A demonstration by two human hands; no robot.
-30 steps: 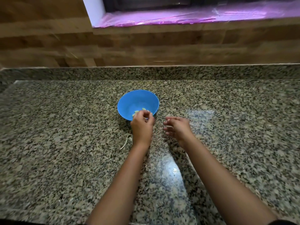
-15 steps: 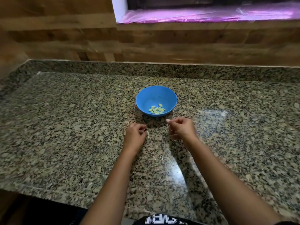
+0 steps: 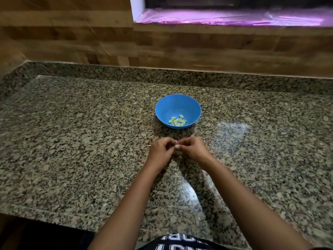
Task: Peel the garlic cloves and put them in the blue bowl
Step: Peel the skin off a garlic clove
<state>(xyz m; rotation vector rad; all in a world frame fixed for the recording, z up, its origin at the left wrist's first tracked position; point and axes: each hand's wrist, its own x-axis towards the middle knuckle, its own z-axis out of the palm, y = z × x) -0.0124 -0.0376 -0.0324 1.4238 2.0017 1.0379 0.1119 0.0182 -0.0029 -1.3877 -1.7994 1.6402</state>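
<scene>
Just below the middle of the frame, a garlic clove [image 3: 175, 141] is caught between the fingertips of both hands. Only a small pale speck of it shows, so I cannot tell how its long axis lies or how much skin is left on it. The left hand [image 3: 161, 152] comes in from the lower left and the right hand [image 3: 193, 150] from the lower right. Both have their fingers curled in, and their tips meet on the clove in a pinch from either side, low over the counter [image 3: 90, 141]. This looks like the peeling step, with the skin being picked at.

The blue bowl [image 3: 177, 103] stands straight up the frame from the pinch, near but apart from the hands, and its open mouth faces the camera. A small heap of peeled cloves [image 3: 177, 121] lies on its floor toward the near wall. Since the pinch sits almost in line with the middle of the bowl, neither hand is clearly nearer. Whichever keeps the clove would need only a short reach up the frame and over the near rim.

Left of the left hand, a thin pale scrap [image 3: 148, 145] lies on the granite, probably skin. Across the upper frame runs a wood-patterned wall [image 3: 72, 33], and at upper right is a window ledge [image 3: 234, 17] covered in pink film.
</scene>
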